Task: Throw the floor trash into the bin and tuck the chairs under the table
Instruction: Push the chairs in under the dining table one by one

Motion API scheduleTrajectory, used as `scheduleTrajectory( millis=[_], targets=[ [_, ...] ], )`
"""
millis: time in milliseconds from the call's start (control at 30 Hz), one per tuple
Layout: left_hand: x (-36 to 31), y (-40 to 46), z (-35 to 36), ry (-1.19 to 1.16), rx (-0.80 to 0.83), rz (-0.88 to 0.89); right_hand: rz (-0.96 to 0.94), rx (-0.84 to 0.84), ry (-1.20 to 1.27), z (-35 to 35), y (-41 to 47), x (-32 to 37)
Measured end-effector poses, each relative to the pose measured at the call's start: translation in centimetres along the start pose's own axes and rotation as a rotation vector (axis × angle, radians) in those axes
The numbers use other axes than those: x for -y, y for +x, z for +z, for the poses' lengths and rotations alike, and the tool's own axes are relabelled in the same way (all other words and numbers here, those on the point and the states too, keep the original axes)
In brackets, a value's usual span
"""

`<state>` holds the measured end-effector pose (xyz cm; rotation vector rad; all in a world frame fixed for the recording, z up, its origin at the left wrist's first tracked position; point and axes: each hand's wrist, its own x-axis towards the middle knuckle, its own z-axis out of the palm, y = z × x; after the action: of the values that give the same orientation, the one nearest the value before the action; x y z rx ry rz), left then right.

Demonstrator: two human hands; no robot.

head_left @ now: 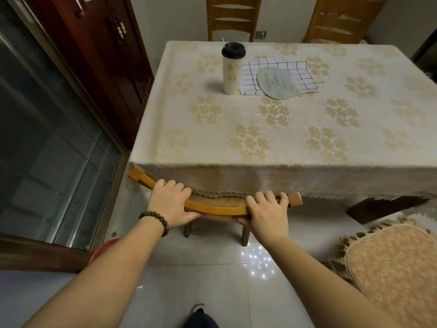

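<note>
Gripping the chair's curved top rail (220,210), left hand (169,204) and right hand (267,210) both hold firmly. Pushing evenly should slide it straight under the tabletop (260,129).

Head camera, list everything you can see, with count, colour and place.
Table: one, cream floral cloth, centre.
Near chair: one, tan wood, pushed under the table's near edge.
Far chairs: two, tan wood, beyond the table.
Cup: one, white with black lid, on the table.
Cloth: one, white with black grid, beside the cup.
Fan: one, pale blue, on the cloth.
Cushioned seat: one, pink, lower right.
Red rim: one, floor, left, mostly hidden.
Cabinet: one, dark red, left.
Left hand: grips the chair's top rail; bead bracelet.
Right hand: grips the same rail.
</note>
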<state>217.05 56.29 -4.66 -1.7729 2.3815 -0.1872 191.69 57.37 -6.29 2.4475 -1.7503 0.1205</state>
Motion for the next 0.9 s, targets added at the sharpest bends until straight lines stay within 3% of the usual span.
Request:
scheduleTrajectory(
  millis=[700, 900],
  targets=[
    [-1.0, 5.8, -0.8, -0.032, 0.061, -0.101, 0.008, 0.123, -0.026, 0.2, 6.1, -4.1],
    [-1.3, 5.7, -1.4, -0.051, 0.161, -0.126, 0.024, 0.215, -0.038, -0.5, 6.2, -3.6]
  ],
)
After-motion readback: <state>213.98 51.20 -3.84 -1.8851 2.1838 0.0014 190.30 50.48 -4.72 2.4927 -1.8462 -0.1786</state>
